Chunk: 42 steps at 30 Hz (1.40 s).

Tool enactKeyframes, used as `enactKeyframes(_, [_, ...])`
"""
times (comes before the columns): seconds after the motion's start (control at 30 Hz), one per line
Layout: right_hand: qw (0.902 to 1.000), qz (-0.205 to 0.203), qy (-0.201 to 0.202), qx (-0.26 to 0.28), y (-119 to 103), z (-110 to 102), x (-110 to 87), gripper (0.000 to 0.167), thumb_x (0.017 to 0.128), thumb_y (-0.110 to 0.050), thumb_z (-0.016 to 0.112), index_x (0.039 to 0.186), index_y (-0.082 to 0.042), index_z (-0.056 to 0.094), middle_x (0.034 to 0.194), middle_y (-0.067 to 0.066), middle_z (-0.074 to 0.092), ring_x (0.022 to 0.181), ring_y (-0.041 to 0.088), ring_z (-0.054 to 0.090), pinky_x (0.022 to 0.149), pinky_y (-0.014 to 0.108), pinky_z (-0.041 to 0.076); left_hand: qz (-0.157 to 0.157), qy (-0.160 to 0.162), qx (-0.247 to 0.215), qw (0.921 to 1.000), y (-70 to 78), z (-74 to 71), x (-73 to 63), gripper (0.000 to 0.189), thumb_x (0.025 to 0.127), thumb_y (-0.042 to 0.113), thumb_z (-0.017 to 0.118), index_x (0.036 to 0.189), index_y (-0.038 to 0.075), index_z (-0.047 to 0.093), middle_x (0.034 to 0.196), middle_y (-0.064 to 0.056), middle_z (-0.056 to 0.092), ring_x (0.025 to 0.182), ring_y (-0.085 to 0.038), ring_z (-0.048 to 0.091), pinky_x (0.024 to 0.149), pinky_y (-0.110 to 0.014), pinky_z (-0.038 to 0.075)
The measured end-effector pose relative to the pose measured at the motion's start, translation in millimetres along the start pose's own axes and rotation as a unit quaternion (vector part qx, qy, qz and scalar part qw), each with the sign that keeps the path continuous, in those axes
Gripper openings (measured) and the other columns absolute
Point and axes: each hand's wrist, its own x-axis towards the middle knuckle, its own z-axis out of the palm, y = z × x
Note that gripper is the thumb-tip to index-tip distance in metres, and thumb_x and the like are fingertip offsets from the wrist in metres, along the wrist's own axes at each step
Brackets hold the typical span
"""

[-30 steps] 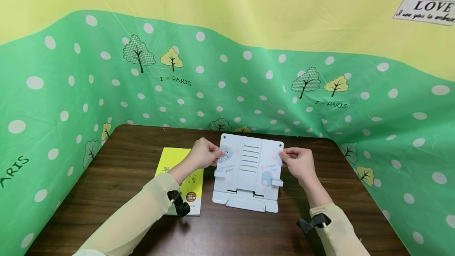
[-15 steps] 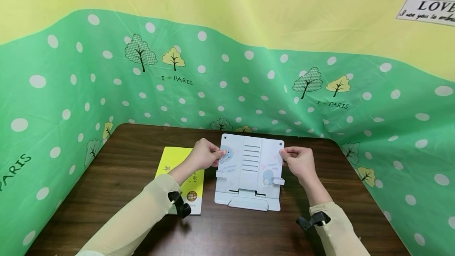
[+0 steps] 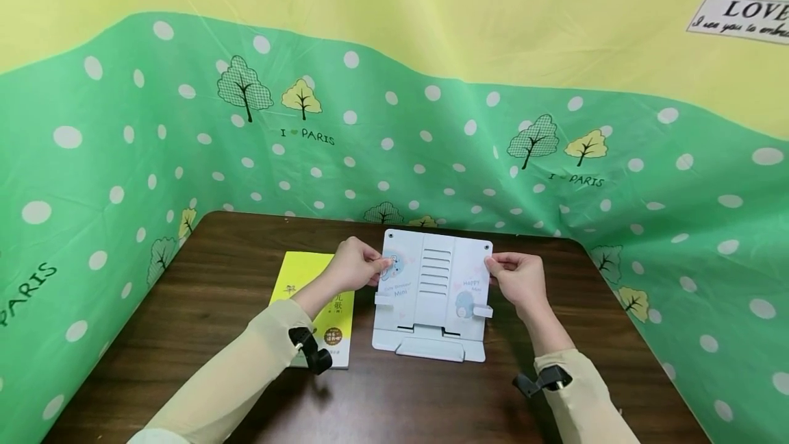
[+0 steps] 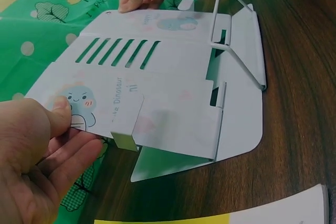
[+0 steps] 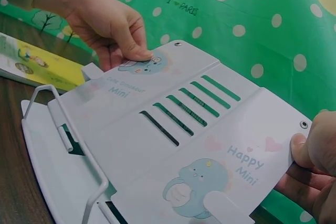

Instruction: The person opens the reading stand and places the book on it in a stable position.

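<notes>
A white book stand (image 3: 434, 279) with pale blue dinosaur prints and a row of slots leans back on the table, its base plate and wire ledge toward me. My left hand (image 3: 354, 266) pinches its left edge, thumb on the front face and fingers behind. On the opposite edge my right hand (image 3: 520, 283) pinches the panel below the corner rivet. In the left wrist view the panel (image 4: 173, 114) stands tilted above its flat base (image 4: 241, 124). The right wrist view has the wire ledge (image 5: 79, 135) raised along the lower edge.
A yellow and white book (image 3: 308, 266) lies left of the stand, partly under my left forearm. The dark wooden table (image 3: 425, 403) ends at a green and yellow printed cloth (image 3: 345, 177) behind and at both sides.
The stand's lower edge has shifted slightly to the right and away from me. Both hands keep their hold on its edges.
</notes>
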Motion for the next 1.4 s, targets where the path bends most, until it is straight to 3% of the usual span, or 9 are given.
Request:
enactKeyframes(0.17, [0.9992, -0.011, 0.035, -0.018, 1.9, 3.5, -1.6, 0.020, 0.097, -0.012, 0.080, 0.104, 0.006, 0.079, 0.094, 0.019, 0.075, 0.074, 0.024, 0.072, 0.068, 0.035, 0.064, 0.021, -0.009, 0.015, 0.9996, -2.8, -3.5, -1.7, 0.020, 0.099, 0.023, 0.079, 0.094, 0.004, 0.083, 0.079, -0.003, 0.075, 0.074, -0.025, 0.077, 0.067, -0.036, 0.063])
enactKeyframes(0.33, [0.9949, -0.050, 0.080, -0.035, 1.4, 5.3, -4.7, 0.021, 0.091, -0.016, 0.087, 0.100, 0.003, 0.081, 0.092, 0.017, 0.077, 0.073, 0.012, 0.070, 0.065, 0.020, 0.059, 0.032, -0.016, 0.009, 0.9993, -6.2, -11.5, -5.9, 0.020, 0.098, 0.022, 0.080, 0.098, 0.002, 0.083, 0.082, -0.005, 0.077, 0.082, -0.033, 0.078, 0.070, -0.036, 0.063])
enactKeyframes(0.47, [0.9888, -0.088, 0.102, -0.064, 0.1, 6.2, -8.0, 0.020, 0.089, -0.014, 0.088, 0.102, 0.001, 0.082, 0.092, 0.014, 0.078, 0.078, 0.014, 0.069, 0.064, 0.013, 0.053, 0.030, -0.020, -0.005, 0.9993, -8.4, -20.4, -9.6, 0.019, 0.098, 0.022, 0.080, 0.099, 0.003, 0.083, 0.082, -0.005, 0.078, 0.087, -0.036, 0.078, 0.075, -0.041, 0.064])
enactKeyframes(0.67, [0.9783, -0.144, 0.126, -0.080, -3.5, 6.8, -14.0, 0.021, 0.087, -0.007, 0.089, 0.105, 0.002, 0.082, 0.090, 0.011, 0.079, 0.081, 0.020, 0.072, 0.067, 0.010, 0.051, 0.026, -0.023, 0.000, 0.9994, -11.3, -32.9, -16.0, 0.021, 0.098, 0.027, 0.080, 0.102, 0.006, 0.084, 0.084, 0.000, 0.079, 0.092, -0.032, 0.078, 0.077, -0.037, 0.063])
enactKeyframes(0.8, [0.9721, -0.169, 0.137, -0.088, -8.1, 8.1, -20.4, 0.020, 0.086, -0.005, 0.090, 0.103, 0.002, 0.082, 0.087, 0.009, 0.079, 0.079, 0.016, 0.070, 0.068, 0.010, 0.050, 0.019, -0.027, -0.010, 0.9994, -10.3, -41.4, -22.7, 0.022, 0.098, 0.028, 0.080, 0.105, 0.008, 0.084, 0.090, -0.007, 0.080, 0.097, -0.033, 0.077, 0.081, -0.042, 0.062])
enactKeyframes(1.0, [0.9825, -0.148, 0.101, -0.052, -14.9, 16.5, -35.1, 0.019, 0.085, -0.005, 0.090, 0.101, 0.001, 0.083, 0.087, 0.010, 0.078, 0.076, 0.009, 0.069, 0.066, 0.012, 0.052, -0.005, -0.014, -0.019, 0.9997, -12.9, -53.0, -33.4, 0.029, 0.096, 0.031, 0.082, 0.108, 0.005, 0.083, 0.093, -0.008, 0.080, 0.099, -0.033, 0.077, 0.085, -0.046, 0.062])
enactKeyframes(1.2, [0.9925, -0.119, 0.015, -0.023, -22.5, 34.7, -50.8, 0.017, 0.085, -0.004, 0.090, 0.098, 0.002, 0.083, 0.085, 0.010, 0.078, 0.074, 0.014, 0.072, 0.063, 0.017, 0.055, -0.041, -0.006, -0.030, 0.9987, -26.4, -69.4, -48.4, 0.029, 0.096, 0.029, 0.082, 0.110, 0.004, 0.082, 0.100, -0.007, 0.079, 0.098, -0.027, 0.076, 0.086, -0.041, 0.062])
enactKeyframes(1.4, [0.9942, -0.078, -0.071, 0.019, -27.5, 57.2, -66.3, 0.015, 0.087, -0.003, 0.088, 0.099, 0.004, 0.082, 0.088, 0.014, 0.078, 0.076, 0.022, 0.077, 0.064, 0.023, 0.059, -0.081, 0.006, -0.032, 0.9962, -42.5, -85.2, -63.9, 0.029, 0.096, 0.026, 0.082, 0.113, 0.002, 0.081, 0.110, -0.009, 0.077, 0.102, -0.025, 0.076, 0.089, -0.041, 0.061])
